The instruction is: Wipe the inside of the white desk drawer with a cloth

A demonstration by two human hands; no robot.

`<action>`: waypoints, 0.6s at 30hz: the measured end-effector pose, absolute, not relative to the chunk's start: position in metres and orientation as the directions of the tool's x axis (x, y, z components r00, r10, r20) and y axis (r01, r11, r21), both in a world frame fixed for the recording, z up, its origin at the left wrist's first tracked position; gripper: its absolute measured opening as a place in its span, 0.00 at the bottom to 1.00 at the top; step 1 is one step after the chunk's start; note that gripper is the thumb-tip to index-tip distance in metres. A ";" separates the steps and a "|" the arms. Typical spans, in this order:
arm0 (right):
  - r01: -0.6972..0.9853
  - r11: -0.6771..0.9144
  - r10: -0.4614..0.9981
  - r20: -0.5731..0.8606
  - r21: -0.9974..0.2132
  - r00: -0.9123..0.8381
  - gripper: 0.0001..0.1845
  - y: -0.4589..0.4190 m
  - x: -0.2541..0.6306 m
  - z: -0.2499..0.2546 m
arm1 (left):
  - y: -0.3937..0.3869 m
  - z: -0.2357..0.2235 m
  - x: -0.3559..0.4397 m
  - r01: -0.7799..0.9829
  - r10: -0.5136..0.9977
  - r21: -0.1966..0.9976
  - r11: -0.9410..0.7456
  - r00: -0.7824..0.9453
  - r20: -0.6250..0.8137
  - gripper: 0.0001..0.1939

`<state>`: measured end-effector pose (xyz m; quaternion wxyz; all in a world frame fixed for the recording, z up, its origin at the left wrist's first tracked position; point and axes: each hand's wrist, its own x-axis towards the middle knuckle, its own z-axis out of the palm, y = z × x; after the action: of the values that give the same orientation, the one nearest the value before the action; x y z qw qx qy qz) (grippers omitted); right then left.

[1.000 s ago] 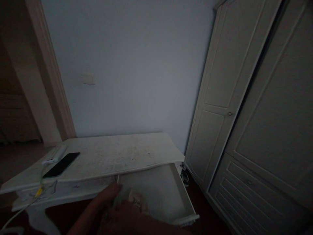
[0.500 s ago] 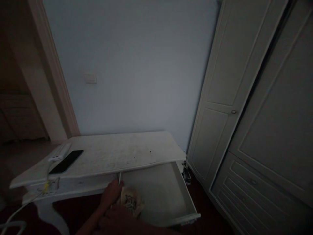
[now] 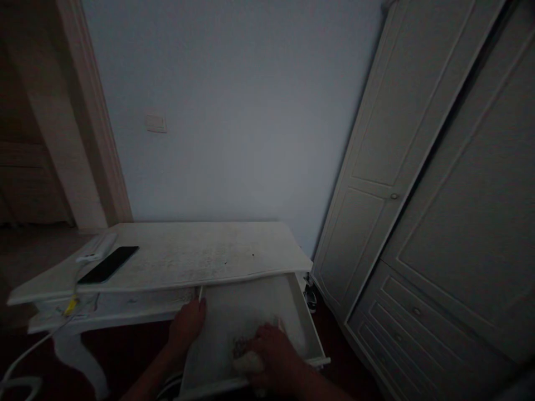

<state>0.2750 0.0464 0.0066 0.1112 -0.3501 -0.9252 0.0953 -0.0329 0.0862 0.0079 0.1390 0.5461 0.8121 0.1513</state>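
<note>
A pulled-out white drawer (image 3: 225,301) extends from the right half of the desk. My left hand (image 3: 187,326) is closed around the drawer's left side wall, near the desk front. Inside the drawer, my right hand (image 3: 271,351) grips a pale cloth-like bag (image 3: 248,363). Small metal pieces (image 3: 239,346) show at the bag's mouth, too dim to name exactly. The right hand's fingers hide part of the bag, and its lower edge is lost in shadow.
On the white desk top (image 3: 200,245) lie a black phone (image 3: 109,264) and a white power strip (image 3: 97,247). A white cable (image 3: 37,348) hangs at the left. A wardrobe (image 3: 371,223) stands at the right, with a shoe (image 3: 310,298) on the floor beside the desk.
My right hand has moved right with the bag, from the drawer's left side toward its middle. My left hand stays at the drawer's left wall. The view has shifted slightly.
</note>
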 end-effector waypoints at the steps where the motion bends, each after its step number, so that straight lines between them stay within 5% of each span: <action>1: 0.684 0.680 0.728 0.140 -0.264 -0.671 0.28 0.046 0.298 0.010 | 0.085 0.008 -0.032 0.848 0.934 0.401 0.347 -0.353 -0.060 0.22; 6: 0.794 0.551 0.834 0.141 -0.259 -0.533 0.24 0.040 0.342 0.008 | 0.083 0.011 -0.024 0.851 0.942 0.412 0.326 -0.327 -0.072 0.23; 13: 0.578 0.795 0.605 0.314 -0.185 -0.732 0.38 0.040 0.183 -0.042 | 0.082 0.016 -0.013 0.864 0.940 0.381 0.329 -0.339 -0.043 0.23; 18: 0.532 0.842 0.511 0.454 -0.092 -0.730 0.21 0.037 0.106 -0.060 | 0.079 0.015 -0.013 0.873 0.933 0.356 0.333 -0.359 0.006 0.26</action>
<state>0.1058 0.0367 -0.0603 0.2374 -0.2806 -0.9298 -0.0224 -0.0128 0.0795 0.0153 0.0998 0.5574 0.8103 0.1508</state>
